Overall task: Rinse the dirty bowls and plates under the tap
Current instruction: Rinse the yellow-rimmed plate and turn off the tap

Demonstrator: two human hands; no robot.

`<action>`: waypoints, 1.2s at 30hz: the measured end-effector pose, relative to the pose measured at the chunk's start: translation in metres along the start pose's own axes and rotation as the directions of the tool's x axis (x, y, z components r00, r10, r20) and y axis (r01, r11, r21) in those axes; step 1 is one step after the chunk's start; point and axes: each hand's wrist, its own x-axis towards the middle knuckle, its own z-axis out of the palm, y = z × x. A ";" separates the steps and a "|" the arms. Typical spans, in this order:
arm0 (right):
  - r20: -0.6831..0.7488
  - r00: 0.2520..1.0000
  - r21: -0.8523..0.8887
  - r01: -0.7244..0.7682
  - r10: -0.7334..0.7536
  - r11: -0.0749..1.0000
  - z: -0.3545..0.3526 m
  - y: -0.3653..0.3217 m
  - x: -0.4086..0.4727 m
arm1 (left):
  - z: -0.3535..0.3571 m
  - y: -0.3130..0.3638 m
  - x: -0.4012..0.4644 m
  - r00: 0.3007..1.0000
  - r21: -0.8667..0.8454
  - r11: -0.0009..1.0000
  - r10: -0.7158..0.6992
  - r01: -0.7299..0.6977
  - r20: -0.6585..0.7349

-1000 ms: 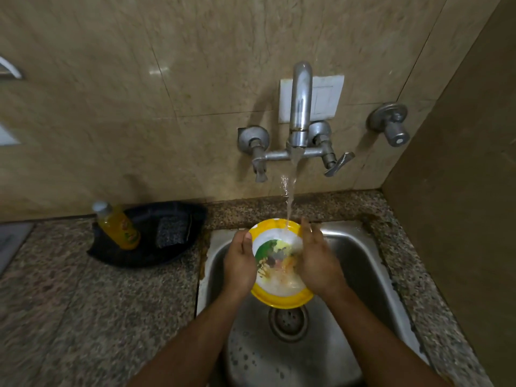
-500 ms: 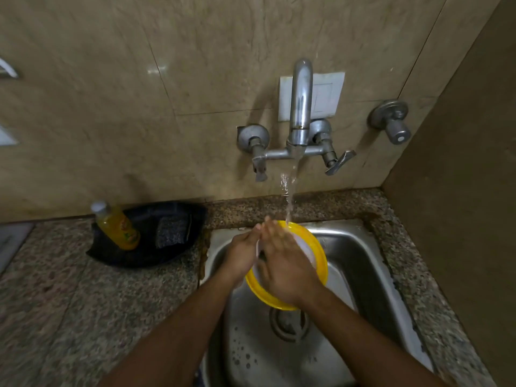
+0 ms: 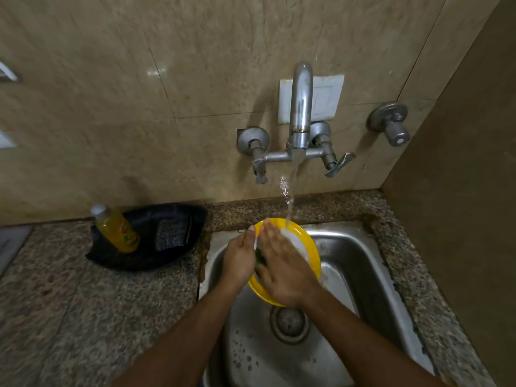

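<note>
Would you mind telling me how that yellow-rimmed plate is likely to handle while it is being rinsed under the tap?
The yellow-rimmed plate probably feels slippery: water from the tap runs onto it. It looks stiff and light, likely plastic or melamine, since the left hand alone steadies its edge while the right hand lies flat across its face. If dropped, it would land in the sink.

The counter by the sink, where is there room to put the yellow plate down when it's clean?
The speckled counter is bare in front of the black tray, left of the sink. The strip right of the sink is bare but narrow. The tray is crowded: a yellow bottle and a scrub pad. Both hands fill the sink's middle.
</note>
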 end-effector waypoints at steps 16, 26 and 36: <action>-0.100 0.993 0.064 -0.056 0.062 0.996 0.004 0.020 -0.011 | -0.010 -0.007 -0.015 0.991 0.016 0.997 0.071 -0.070 -0.112; 0.013 0.752 0.810 -0.394 0.659 0.433 0.001 0.040 -0.003 | -0.030 0.010 -0.013 0.930 -0.058 0.951 0.310 -0.305 0.195; -0.045 0.778 0.716 -0.412 0.626 0.564 -0.006 0.039 0.004 | -0.005 0.033 0.004 0.889 0.333 0.873 0.205 -0.355 0.410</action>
